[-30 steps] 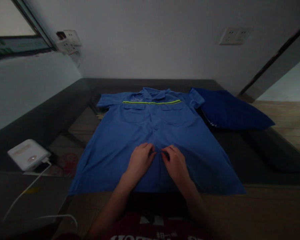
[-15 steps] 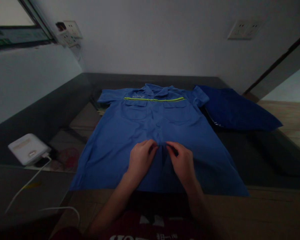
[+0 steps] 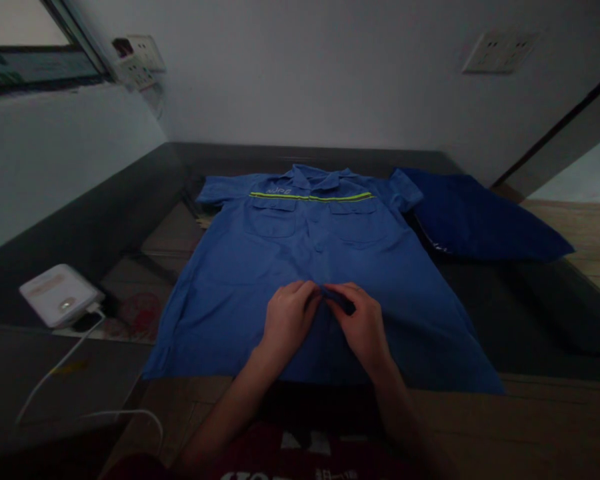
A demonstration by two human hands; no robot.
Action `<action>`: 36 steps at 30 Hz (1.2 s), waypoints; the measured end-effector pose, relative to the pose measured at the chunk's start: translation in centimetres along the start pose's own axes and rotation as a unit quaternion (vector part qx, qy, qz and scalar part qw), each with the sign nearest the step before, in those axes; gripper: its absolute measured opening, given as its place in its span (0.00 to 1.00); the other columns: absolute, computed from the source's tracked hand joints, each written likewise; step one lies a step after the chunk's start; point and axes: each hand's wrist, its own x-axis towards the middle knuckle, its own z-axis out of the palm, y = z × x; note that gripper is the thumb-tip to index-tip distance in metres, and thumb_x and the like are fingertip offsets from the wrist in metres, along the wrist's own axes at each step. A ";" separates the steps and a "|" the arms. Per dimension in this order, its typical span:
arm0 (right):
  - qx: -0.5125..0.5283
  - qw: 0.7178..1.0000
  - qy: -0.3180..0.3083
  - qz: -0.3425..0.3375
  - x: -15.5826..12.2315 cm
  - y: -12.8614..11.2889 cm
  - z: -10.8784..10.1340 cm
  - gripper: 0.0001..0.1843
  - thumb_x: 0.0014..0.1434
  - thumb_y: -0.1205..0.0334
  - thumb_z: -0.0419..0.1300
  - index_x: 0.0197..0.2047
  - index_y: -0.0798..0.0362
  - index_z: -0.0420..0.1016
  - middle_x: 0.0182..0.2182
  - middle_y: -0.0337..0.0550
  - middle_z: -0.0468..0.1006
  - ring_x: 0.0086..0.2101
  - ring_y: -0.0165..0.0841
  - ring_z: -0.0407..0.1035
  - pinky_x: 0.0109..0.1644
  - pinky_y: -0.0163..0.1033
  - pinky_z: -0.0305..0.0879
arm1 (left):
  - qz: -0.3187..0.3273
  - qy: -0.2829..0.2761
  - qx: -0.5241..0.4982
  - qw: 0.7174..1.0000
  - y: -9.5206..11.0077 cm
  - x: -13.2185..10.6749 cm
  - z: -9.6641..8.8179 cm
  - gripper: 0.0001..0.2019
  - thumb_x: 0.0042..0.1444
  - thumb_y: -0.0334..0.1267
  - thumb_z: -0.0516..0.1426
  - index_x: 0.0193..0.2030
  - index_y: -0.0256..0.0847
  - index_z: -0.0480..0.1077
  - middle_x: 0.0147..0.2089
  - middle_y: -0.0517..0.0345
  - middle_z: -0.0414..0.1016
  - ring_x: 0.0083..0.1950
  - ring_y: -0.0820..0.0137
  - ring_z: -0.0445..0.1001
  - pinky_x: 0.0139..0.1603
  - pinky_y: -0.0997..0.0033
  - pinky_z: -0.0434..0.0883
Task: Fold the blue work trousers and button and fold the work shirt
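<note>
A blue short-sleeved work shirt [image 3: 220,293] lies spread face up, collar toward the wall, with a yellow-green stripe across its chest and two flap pockets. At the lower middle of its front opening, my left hand [image 3: 291,313] pinches one front edge between thumb and fingers. My right hand [image 3: 361,320] pinches the facing edge, its fingertips meeting those of the left. Any button between the fingertips is too small and dark to make out.
A dark blue bag-like bundle [image 3: 485,220] lies by the right sleeve. On the left, a white power bank [image 3: 60,295] has a white cable [image 3: 55,370] plugged in. The dark table [image 3: 520,320] meets the wall, which carries sockets [image 3: 500,52].
My two hands have come together from slightly apart, bringing the shirt's front edges to meet. The gap in the front opening has closed up.
</note>
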 end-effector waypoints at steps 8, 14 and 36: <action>0.016 0.999 0.025 0.018 0.0 0.4 -0.1 0.11 0.57 0.70 0.55 0.39 0.52 0.79 0.36 0.46 0.80 0.37 0.39 0.74 0.44 0.44 0.70 | 0.004 0.009 -0.008 1.000 -0.2 0.0 0.4 0.03 0.61 0.33 0.55 0.36 0.41 0.70 0.35 0.59 0.75 0.38 0.68 0.73 0.39 0.71 0.66; 0.020 0.999 0.029 0.021 0.1 0.2 -0.2 0.13 0.58 0.68 0.54 0.40 0.52 0.79 0.37 0.46 0.81 0.38 0.40 0.75 0.45 0.45 0.71 | 0.004 -0.006 0.004 1.000 -0.1 0.1 0.4 0.03 0.61 0.33 0.55 0.35 0.40 0.70 0.34 0.59 0.75 0.36 0.68 0.72 0.37 0.71 0.65; -0.007 0.999 -0.030 -0.038 -0.1 0.2 -0.7 0.17 0.59 0.72 0.52 0.45 0.50 0.79 0.40 0.46 0.80 0.41 0.39 0.74 0.48 0.46 0.70 | 0.013 0.002 -0.004 1.000 -0.1 0.4 0.4 0.03 0.60 0.31 0.56 0.35 0.40 0.68 0.33 0.59 0.75 0.35 0.67 0.74 0.36 0.70 0.68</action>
